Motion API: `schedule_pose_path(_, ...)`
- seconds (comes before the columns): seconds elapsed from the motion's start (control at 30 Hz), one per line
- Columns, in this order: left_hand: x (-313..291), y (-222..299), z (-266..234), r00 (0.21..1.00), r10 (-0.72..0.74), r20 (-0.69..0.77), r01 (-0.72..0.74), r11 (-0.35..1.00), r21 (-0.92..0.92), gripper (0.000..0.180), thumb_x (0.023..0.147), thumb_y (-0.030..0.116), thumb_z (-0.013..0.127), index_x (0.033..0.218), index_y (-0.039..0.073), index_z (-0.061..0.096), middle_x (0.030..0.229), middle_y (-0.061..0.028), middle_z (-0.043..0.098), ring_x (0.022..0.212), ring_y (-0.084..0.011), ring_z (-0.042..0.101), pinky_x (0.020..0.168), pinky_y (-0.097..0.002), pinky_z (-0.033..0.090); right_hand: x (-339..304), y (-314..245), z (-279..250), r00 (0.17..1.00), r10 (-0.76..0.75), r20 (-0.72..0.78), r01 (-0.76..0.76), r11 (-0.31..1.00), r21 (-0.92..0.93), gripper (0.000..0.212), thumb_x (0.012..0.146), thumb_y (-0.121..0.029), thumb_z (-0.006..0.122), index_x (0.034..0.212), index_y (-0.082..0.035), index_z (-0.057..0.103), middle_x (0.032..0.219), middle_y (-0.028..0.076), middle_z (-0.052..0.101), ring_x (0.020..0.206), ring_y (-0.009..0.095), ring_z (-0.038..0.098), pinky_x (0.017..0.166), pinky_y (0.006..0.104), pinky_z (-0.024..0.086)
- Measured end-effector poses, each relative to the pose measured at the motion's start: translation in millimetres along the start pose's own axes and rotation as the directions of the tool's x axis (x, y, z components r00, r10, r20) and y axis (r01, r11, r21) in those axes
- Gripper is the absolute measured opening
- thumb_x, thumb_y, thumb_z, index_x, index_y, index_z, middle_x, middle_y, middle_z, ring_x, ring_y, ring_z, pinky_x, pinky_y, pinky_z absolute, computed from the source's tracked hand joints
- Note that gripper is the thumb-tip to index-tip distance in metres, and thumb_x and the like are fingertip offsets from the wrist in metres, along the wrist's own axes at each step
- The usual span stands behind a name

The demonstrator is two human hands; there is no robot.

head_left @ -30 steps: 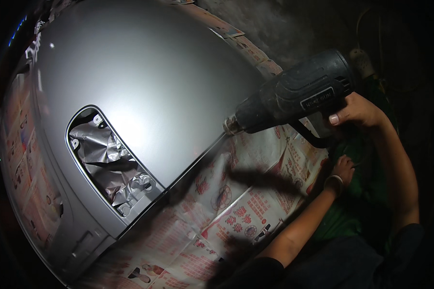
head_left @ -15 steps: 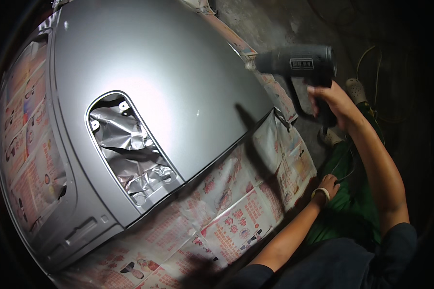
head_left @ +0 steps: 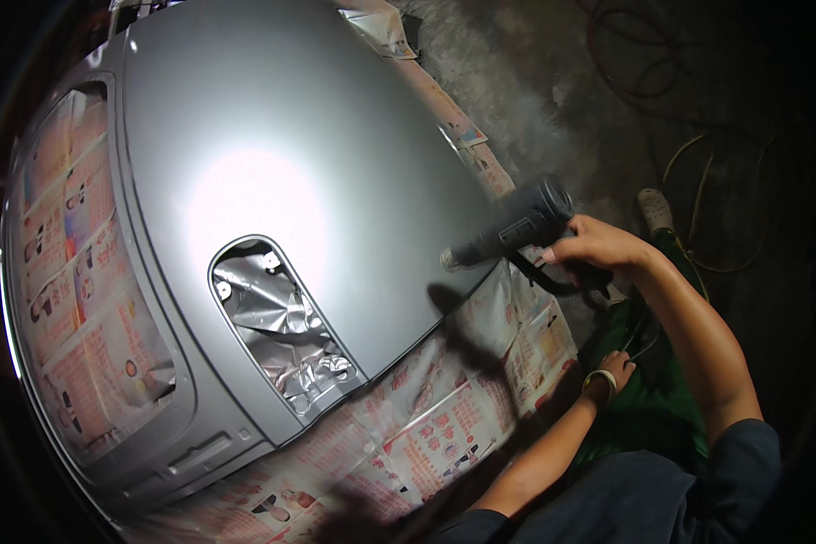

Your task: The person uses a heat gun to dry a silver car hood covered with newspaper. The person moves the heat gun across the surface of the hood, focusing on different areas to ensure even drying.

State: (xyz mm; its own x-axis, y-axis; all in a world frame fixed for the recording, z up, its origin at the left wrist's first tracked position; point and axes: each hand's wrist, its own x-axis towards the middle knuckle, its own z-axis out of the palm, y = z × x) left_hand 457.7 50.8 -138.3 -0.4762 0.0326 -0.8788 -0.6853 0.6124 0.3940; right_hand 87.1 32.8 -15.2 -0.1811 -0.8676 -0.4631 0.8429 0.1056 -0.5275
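My right hand (head_left: pixel 598 245) is wrapped round the handle of a black heat gun (head_left: pixel 517 227). Its metal nozzle points left and slightly down, just above the lower right part of a silver-grey car body panel (head_left: pixel 372 163). A dark shadow of the tool falls below the nozzle. Lower down, beside my green-clad leg, my left hand (head_left: pixel 618 364) is closed on a thin cord (head_left: pixel 642 347); a pale band circles that wrist. An arched opening (head_left: pixel 286 317) in the panel shows crinkled silver masking sheet behind it.
Printed masking paper (head_left: pixel 444 426) lines the panel's near edge and covers the window area (head_left: pixel 91 299) at left. More paper edges the far right side. A yellowish hose (head_left: pixel 695 199) and dark hose coils (head_left: pixel 644 72) lie on the concrete floor (head_left: pixel 508 91). A pale clog (head_left: pixel 655 210) shows at right.
The heat gun has come down and nearer, its nozzle swinging from the panel's far right edge to over its lower right corner. My left hand still holds the cord. The view has shifted slightly.
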Motion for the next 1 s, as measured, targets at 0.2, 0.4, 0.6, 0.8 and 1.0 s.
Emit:
schedule_pose_path(0.2, 14.2, 34.4, -16.5, 0.998, 0.068, -0.011, -0.068, 0.994, -0.084, 0.03, 0.098, 0.026, 0.061, 0.108, -0.002, 0.063, 0.114, -0.0241, 0.062, 0.108, -0.0433, 0.058, 0.095, -0.0475, 0.047, 33.8, -17.1, -34.2, 0.941, -0.227, -0.25, 0.276, 0.944, 0.182, 0.018, 0.092, -0.021, 0.07, 0.093, -0.005, 0.061, 0.072, 0.001, 0.059, 0.06, 0.01, 0.059, 0.059, 0.0261, 0.049)
schedule_pose_path(0.4, 24.6, 70.3, -33.8, 0.99, 0.09, -0.112, -0.113, 0.971, -0.212, 0.028, 0.101, 0.024, 0.055, 0.108, -0.002, 0.062, 0.115, -0.0233, 0.062, 0.106, -0.0429, 0.059, 0.093, -0.0472, 0.047, 18.0, -7.0, -44.9, 0.978, -0.094, -0.187, 0.114, 0.989, 0.095, 0.026, 0.088, -0.023, 0.075, 0.1, -0.003, 0.063, 0.078, 0.002, 0.062, 0.063, 0.009, 0.06, 0.061, 0.0252, 0.05)
schedule_pose_path(0.6, 37.1, 100.3, -50.2, 0.992, 0.123, 0.031, -0.115, 0.975, -0.192, 0.025, 0.101, 0.022, 0.053, 0.113, 0.001, 0.06, 0.114, -0.0228, 0.063, 0.108, -0.0424, 0.059, 0.093, -0.0489, 0.047, -3.8, 28.5, -45.0, 0.984, 0.151, -0.089, -0.145, 0.986, 0.078, 0.044, 0.085, -0.027, 0.078, 0.112, 0.001, 0.059, 0.08, 0.004, 0.061, 0.062, 0.012, 0.061, 0.058, 0.027, 0.051)
schedule_pose_path(0.8, 57.3, 144.0, -79.4, 0.97, 0.205, -0.131, -0.24, 0.887, -0.393, 0.05, 0.093, 0.014, 0.066, 0.138, 0.004, 0.047, 0.107, -0.0195, 0.062, 0.103, -0.0384, 0.061, 0.091, -0.0467, 0.049, 14.6, 25.1, -62.1, 0.956, 0.195, -0.219, -0.148, 0.965, 0.215, 0.038, 0.086, -0.026, 0.077, 0.109, -0.003, 0.058, 0.077, 0.002, 0.058, 0.059, 0.011, 0.058, 0.055, 0.0276, 0.052)
schedule_pose_path(1.0, 93.7, 148.5, -91.4, 0.97, 0.212, -0.122, -0.242, 0.902, -0.357, 0.066, 0.096, 0.017, 0.065, 0.153, 0.003, 0.034, 0.127, -0.0229, 0.057, 0.119, -0.0381, 0.055, 0.101, -0.0457, 0.046, 85.1, -22.8, -104.2, 0.963, 0.139, -0.231, -0.079, 0.964, 0.253, 0.033, 0.087, -0.023, 0.073, 0.105, -0.002, 0.054, 0.074, 0.005, 0.059, 0.056, 0.012, 0.057, 0.053, 0.0294, 0.051)
